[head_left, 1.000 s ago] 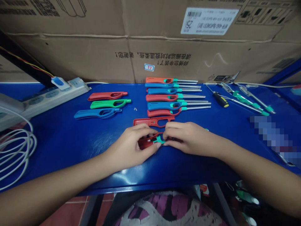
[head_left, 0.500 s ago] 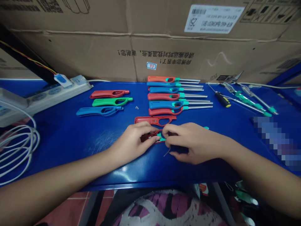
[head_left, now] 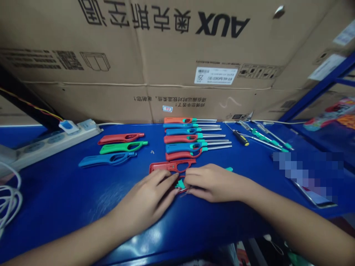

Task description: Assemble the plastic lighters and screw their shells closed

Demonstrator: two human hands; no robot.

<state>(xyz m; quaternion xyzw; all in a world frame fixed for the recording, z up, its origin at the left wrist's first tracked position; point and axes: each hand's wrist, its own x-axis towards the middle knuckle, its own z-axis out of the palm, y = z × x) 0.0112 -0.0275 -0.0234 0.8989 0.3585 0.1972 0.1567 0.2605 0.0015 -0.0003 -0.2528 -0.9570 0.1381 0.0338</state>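
Observation:
An opened red gas lighter's handle half [head_left: 182, 191] lies on the blue table with a green trigger piece [head_left: 180, 184] inside it. My left hand [head_left: 155, 192] grips its left part, thumb at the lower edge and fingers over the top. My right hand [head_left: 210, 183] is closed at its right end, with the fingertips pinched at the inner parts; what they pinch is hidden. A faint thin strand shows just below the fingertips. The matching red handle half [head_left: 172, 166] lies just behind my hands. A green tip [head_left: 229, 169] shows behind my right wrist.
Assembled lighters [head_left: 183, 148] with metal rods lie stacked behind. Red, green and blue handles [head_left: 108, 159] lie left, near a power strip [head_left: 55, 142]. A screwdriver [head_left: 242, 138], rod pieces [head_left: 266, 136] and a phone [head_left: 313, 192] lie right. A cardboard box [head_left: 111, 103] stands behind.
The view has tilted up, showing more of the box. My right fingers have closed in on the handle half; the thin wire hanging below them is now barely visible.

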